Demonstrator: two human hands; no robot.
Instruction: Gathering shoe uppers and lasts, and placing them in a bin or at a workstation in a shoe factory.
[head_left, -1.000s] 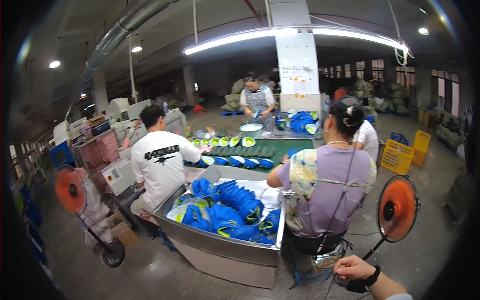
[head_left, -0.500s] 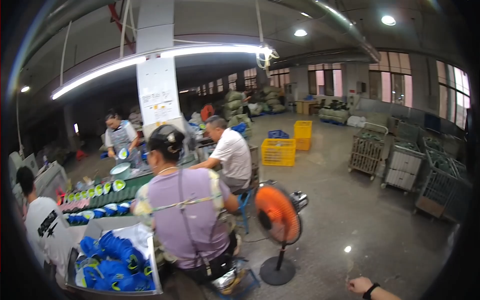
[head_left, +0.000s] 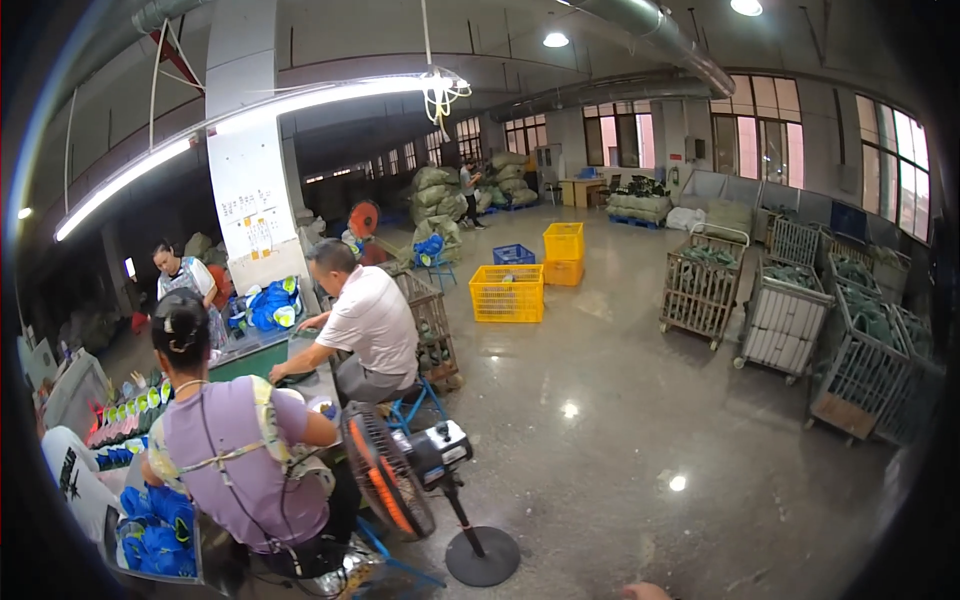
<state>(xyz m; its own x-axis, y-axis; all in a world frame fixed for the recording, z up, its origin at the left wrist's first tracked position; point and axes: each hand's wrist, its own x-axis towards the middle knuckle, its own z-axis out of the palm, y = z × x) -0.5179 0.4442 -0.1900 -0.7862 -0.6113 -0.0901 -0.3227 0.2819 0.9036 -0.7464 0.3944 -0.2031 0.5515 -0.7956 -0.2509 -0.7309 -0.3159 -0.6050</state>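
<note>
Only a sliver of my right hand (head_left: pixel 645 592) shows at the bottom edge. Its fingers are too cut off to read, and it lies over the grey floor. My left hand is out of the picture. Closest to my right hand is a standing fan with an orange grille (head_left: pixel 385 475) and a round dark base (head_left: pixel 482 556). Left of the fan, a person in a purple top (head_left: pixel 245 460) sits at the work line with their back to me. Beside them, a bin (head_left: pixel 200 565) holds blue pieces that look like shoe uppers (head_left: pixel 160 535).
A person in a white shirt (head_left: pixel 375 325) sits farther along the line; another person (head_left: pixel 180 270) stands behind it. Yellow crates (head_left: pixel 508 295) and a blue crate (head_left: pixel 514 254) stand mid-floor. Wheeled cage carts (head_left: pixel 705 290) line the right. Stuffed sacks (head_left: pixel 432 205) are piled at the back.
My view has swung right and moved forward, so the work line, fan and crates sit farther left. My right hand has dropped nearly out of the picture, its wristband no longer visible.
</note>
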